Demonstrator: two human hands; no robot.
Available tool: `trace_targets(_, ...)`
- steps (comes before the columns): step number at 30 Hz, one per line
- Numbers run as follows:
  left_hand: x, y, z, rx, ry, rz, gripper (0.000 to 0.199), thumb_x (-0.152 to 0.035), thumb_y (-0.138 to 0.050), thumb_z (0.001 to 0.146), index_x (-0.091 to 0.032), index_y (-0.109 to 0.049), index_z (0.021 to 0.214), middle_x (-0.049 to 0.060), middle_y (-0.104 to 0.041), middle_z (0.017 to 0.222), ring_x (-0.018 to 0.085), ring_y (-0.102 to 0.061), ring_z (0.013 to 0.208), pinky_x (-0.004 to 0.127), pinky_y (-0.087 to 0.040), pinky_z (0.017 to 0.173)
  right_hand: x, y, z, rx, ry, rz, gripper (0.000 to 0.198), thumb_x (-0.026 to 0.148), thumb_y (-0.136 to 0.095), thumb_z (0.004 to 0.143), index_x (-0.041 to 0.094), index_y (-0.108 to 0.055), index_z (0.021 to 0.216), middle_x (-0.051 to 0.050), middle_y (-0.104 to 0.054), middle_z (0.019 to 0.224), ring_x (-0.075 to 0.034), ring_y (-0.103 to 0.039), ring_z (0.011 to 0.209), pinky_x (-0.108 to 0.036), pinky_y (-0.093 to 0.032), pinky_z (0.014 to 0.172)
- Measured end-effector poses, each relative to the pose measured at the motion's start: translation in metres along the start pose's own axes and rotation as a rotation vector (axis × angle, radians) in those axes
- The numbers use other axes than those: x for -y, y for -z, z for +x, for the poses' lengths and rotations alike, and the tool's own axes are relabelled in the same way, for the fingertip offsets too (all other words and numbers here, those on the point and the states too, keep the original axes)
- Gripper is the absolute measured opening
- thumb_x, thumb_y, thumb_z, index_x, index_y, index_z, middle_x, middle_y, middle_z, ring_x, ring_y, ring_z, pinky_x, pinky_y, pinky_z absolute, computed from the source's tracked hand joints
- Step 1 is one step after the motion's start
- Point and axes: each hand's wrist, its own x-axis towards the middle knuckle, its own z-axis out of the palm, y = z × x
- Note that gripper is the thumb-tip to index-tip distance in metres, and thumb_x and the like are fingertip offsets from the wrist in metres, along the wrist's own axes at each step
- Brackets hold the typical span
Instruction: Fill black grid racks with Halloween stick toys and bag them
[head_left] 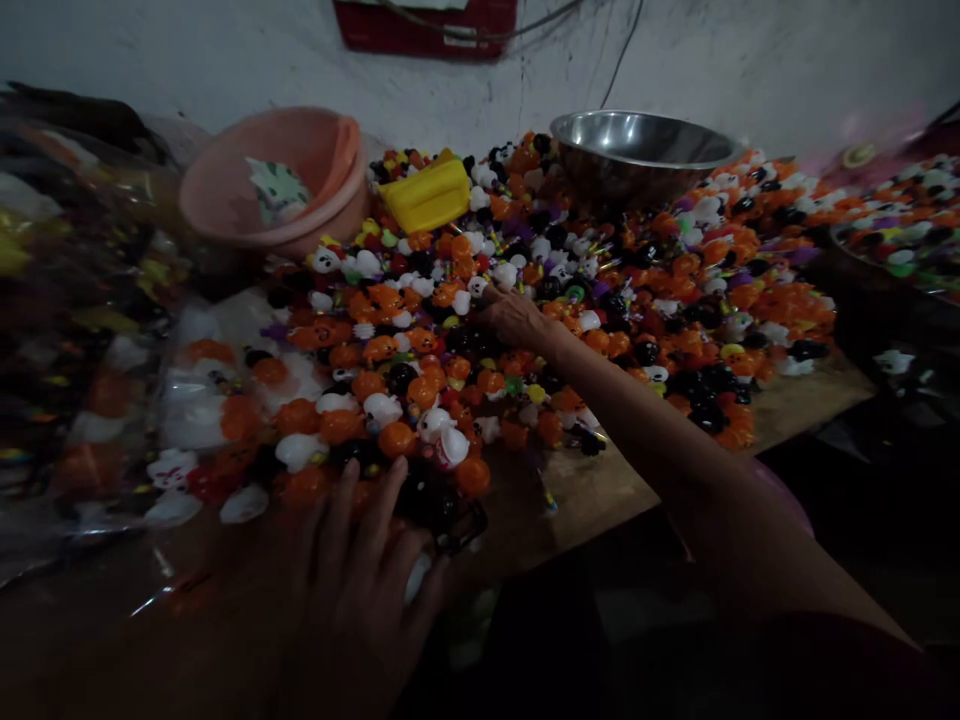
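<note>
A thick heap of small plastic Halloween toys (382, 348) spreads over the table: orange pumpkins, white ghost or skull shapes, black pieces. My right hand (514, 318) reaches into the middle of it, fingers pointing down beside a white toy with a black face (477, 287). Its fingertips are lost among dark pieces, so any grip is hidden. Low in front, my left hand (367, 580) has two fingers stretched over the near edge of the heap. Between its thumb and bent forefinger sits a small white piece (418, 577), partly covered. Black toys (431, 500) lie just beyond that hand.
Behind the heap stand a pink plastic basin (225, 215), a yellow plastic scoop-like container (427, 195) and a steel bowl (645, 150). Clear plastic bags (202, 400) with toys fill the left. The table's wooden edge (600, 490) runs along the front right.
</note>
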Motion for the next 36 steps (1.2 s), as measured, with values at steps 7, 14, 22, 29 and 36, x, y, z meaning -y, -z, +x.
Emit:
trace_targets(7,0.008,0.006,0.004,-0.019,-0.144,0.095,0.013,-0.022,-0.052,0.095,-0.013,-0.062,0.095,0.029,-0.048,0.153,0.044,-0.007,0.160,0.064,-0.028,0.121,0.006,0.034,-0.043,-0.162,-0.092,0.015,0.033,0.020,-0.045,0.104,0.019,-0.069,0.125,-0.015,-0.060,0.140,-0.031,-0.049,0.122,-0.044,-0.034,0.103)
trace_targets(14,0.001,0.003,0.003,-0.083,-0.136,0.059,0.011,-0.023,-0.055,0.093,-0.015,-0.062,0.096,0.016,-0.025,0.171,0.040,-0.011,0.161,0.057,-0.017,0.130,0.034,0.029,-0.095,-0.085,-0.135,0.045,0.024,0.030,-0.053,0.102,0.017,-0.073,0.109,-0.012,-0.070,0.110,-0.028,-0.053,0.105,-0.041,-0.032,0.095)
trace_targets(22,0.010,-0.015,-0.010,-0.103,-0.133,0.056,0.014,-0.029,-0.065,0.087,-0.017,-0.065,0.095,0.016,-0.036,0.166,0.044,-0.021,0.158,0.063,-0.022,0.128,-0.027,0.038,-0.102,-0.111,-0.506,-0.053,0.041,0.012,-0.047,0.097,0.017,-0.067,0.132,-0.017,-0.058,0.145,-0.036,-0.046,0.131,-0.048,-0.036,0.105)
trace_targets(29,0.008,-0.015,-0.011,-0.127,-0.073,0.034,0.013,-0.028,-0.065,0.088,-0.018,-0.065,0.097,0.012,-0.037,0.167,0.039,-0.022,0.158,0.057,-0.020,0.131,-0.029,0.032,-0.110,-0.662,-0.472,0.465,0.022,0.026,-0.052,0.099,0.018,-0.071,0.108,-0.013,-0.069,0.121,-0.023,-0.065,0.105,-0.035,-0.053,0.090)
trace_targets(36,-0.001,0.001,0.000,-0.104,-0.030,-0.034,0.012,-0.026,-0.059,0.097,-0.016,-0.065,0.099,0.016,-0.047,0.160,0.039,-0.028,0.157,0.060,-0.028,0.127,0.030,0.038,-0.176,-0.849,-0.567,1.361,0.038,0.056,-0.079,0.077,0.025,-0.068,0.096,0.000,-0.068,0.091,-0.016,-0.065,0.080,-0.032,-0.058,0.074)
